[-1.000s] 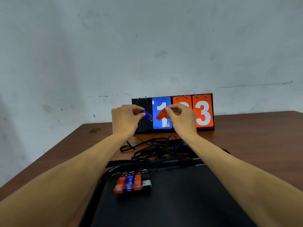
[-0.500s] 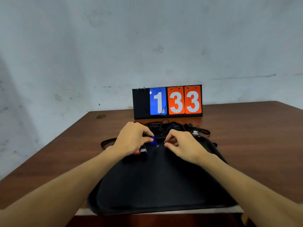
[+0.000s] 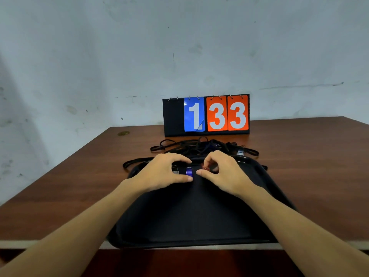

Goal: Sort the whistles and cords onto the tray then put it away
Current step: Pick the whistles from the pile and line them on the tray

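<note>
Left hand (image 3: 159,172) fingers pinch blue whistle (image 3: 189,171) onto tray (image 3: 259,176), extending the row; right hand (image 3: 221,172) fingers nip a small ring, prob. the next whistle's.

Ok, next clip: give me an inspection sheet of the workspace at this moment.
Surface: brown table, black tray at its near edge.
Job's things: blue whistle on the tray; cords piled behind it.
Clutter: scoreboard showing 1, 3, 3.
Grippers: left hand at the blue whistle; right hand pinching a small red piece with a ring.
Cables: nothing seen besides the cords.
Surroundings: stained pale wall.
</note>
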Demonstrator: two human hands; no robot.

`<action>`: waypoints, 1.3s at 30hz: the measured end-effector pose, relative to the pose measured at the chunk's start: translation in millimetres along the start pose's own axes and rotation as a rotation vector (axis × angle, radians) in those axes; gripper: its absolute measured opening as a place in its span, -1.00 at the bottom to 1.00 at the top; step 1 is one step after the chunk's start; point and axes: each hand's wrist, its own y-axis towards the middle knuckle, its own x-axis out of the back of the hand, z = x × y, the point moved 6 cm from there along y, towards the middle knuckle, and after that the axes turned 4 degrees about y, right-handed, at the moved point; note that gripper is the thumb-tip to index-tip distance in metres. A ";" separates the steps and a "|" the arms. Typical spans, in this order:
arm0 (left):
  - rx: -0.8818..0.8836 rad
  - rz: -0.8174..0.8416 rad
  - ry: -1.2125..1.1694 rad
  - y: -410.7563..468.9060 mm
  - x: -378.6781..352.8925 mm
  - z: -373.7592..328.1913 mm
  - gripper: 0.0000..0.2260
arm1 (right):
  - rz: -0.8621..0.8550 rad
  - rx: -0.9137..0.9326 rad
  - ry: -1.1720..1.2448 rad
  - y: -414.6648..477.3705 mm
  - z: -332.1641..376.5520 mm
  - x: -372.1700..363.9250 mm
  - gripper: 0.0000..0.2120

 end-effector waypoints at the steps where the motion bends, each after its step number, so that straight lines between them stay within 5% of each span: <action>1: -0.009 0.009 -0.012 -0.4 0.2 2.7 -0.52 | 0.001 -0.003 -0.006 0.7 0.8 -1.2 -0.84; 8: -0.117 0.119 0.031 7.8 3.3 13.1 -0.46 | 0.098 -0.014 -0.062 21.1 5.9 -4.9 -0.69; 20: -0.253 -0.043 0.244 4.8 -8.9 10.8 -0.56 | 0.045 0.080 -0.179 14.4 2.8 -3.4 -0.73; 29: -0.197 -0.109 0.237 1.9 -7.9 18.0 -0.58 | 0.140 0.106 -0.132 14.4 8.5 -7.0 -0.85; 39: -0.139 -0.112 0.170 0.2 -7.0 27.3 -0.46 | 0.106 0.115 -0.053 12.1 17.1 -10.6 -0.68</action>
